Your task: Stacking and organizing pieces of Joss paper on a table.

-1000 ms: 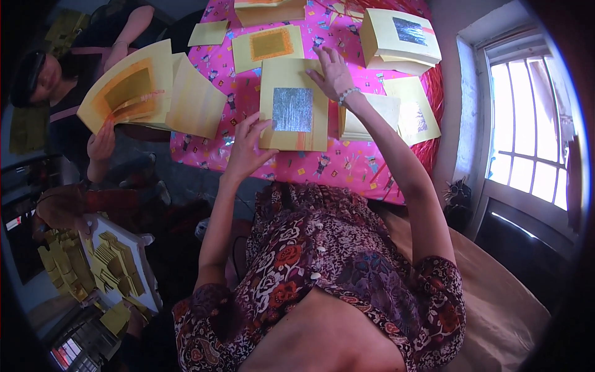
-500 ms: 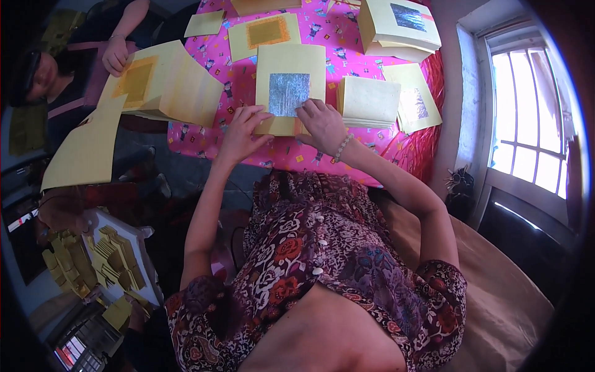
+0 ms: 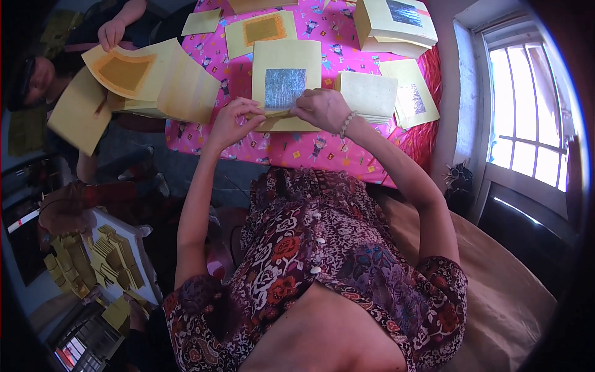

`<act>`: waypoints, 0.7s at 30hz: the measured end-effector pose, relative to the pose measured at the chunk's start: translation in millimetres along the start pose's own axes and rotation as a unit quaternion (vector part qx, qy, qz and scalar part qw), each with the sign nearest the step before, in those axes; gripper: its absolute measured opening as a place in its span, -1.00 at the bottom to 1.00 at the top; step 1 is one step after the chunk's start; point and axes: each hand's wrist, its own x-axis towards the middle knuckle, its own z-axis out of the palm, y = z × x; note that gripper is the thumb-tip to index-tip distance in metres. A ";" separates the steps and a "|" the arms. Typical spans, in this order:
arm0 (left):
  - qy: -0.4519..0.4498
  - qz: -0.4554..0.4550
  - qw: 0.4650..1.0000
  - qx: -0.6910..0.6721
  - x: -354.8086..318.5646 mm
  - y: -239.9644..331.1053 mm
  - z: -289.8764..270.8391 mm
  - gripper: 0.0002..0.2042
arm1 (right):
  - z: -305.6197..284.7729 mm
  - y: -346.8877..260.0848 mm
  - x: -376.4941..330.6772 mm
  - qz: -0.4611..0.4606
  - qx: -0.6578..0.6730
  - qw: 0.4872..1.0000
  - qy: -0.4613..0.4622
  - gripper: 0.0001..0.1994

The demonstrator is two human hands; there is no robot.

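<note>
A pale yellow paper sheet (image 3: 288, 56) with a silver foil square in its middle lies before me on the pink patterned tablecloth. Its near edge is lifted and curls over. My left hand (image 3: 238, 121) pinches that edge at the left, thumb against fingers. At the right, my right hand (image 3: 322, 108), with a beaded bracelet at the wrist, pinches the same edge, its fingers bent over the paper. More yellow paper shows flat beneath the curled edge. Just right of my right hand sits a stack of folded pale paper (image 3: 368, 96).
A sheet with a silver square (image 3: 410, 102) lies beyond the folded stack. A thick paper pile (image 3: 378, 34) stands at the far right. At the left, a co-worker's hand (image 3: 111, 32) lifts an orange-printed sheet (image 3: 124, 71) off another pile. A barred window (image 3: 533, 111) is at right.
The near edge of my sheet has come up and curled between my hands, which now pinch it. The co-worker's hand has raised the orange-printed sheet; another sheet at the left has shifted.
</note>
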 end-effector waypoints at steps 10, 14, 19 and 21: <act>-0.016 -0.160 0.967 -0.198 9.4 -18.8 5.0 -0.85 | -1.3 1.1 -4.9 0.100 0.091 0.990 -0.040 -0.66; -0.010 -0.143 0.972 -0.186 10.2 -17.1 4.9 -0.84 | 1.9 2.9 -4.4 0.089 0.081 0.992 -0.030 -0.66; -0.016 -0.155 0.969 -0.189 10.5 -18.5 6.1 -0.84 | 0.8 3.0 -3.4 0.086 0.074 0.993 -0.025 -0.66; -0.017 -0.151 0.971 -0.186 10.1 -20.0 6.8 -0.84 | 1.5 2.3 -2.7 0.089 0.071 0.993 -0.022 -0.66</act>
